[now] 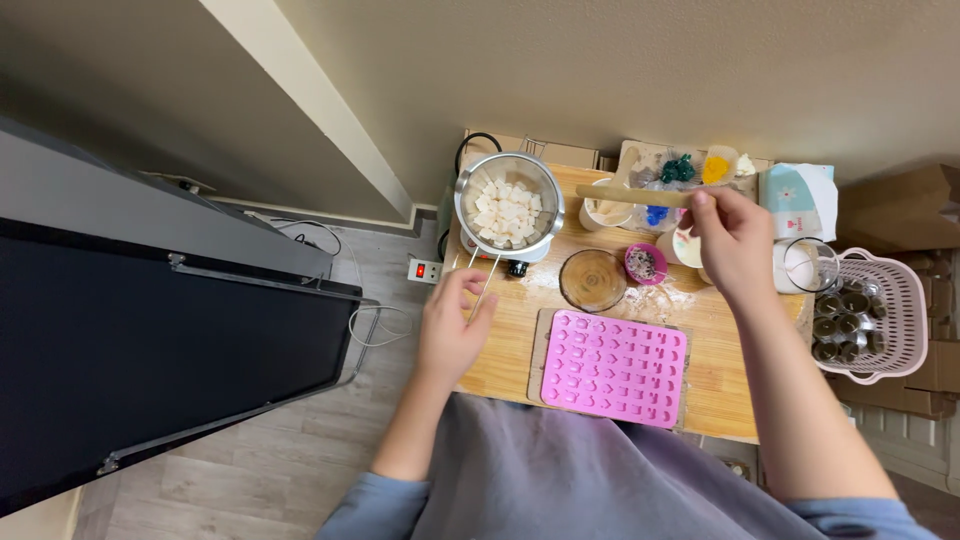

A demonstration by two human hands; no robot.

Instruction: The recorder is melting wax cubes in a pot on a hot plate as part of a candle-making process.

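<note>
At a small wooden table, a person in a grey apron works with both hands over a spread of craft supplies. The left hand closes its fingers around the thin wire handle of a metal sieve, which sits at the table's far left corner on a small burner and is filled with white cubes. The handle runs from the bowl back toward the person, so its long axis points almost straight into that hand's grip; the bowl lies directly ahead of the left hand, just beyond the fingertips.

The right hand is lifted over the far right of the table, thumb and fingers pinched on one end of a flat wooden stick. The stick lies nearly level, crosswise to the sieve handle, its free end reaching left toward the sieve's rim but stopping short of it.

Between the hands sit a brown glass dish and a small pink cup. A pink mould lies nearest the person. A pink basket stands at the right.
</note>
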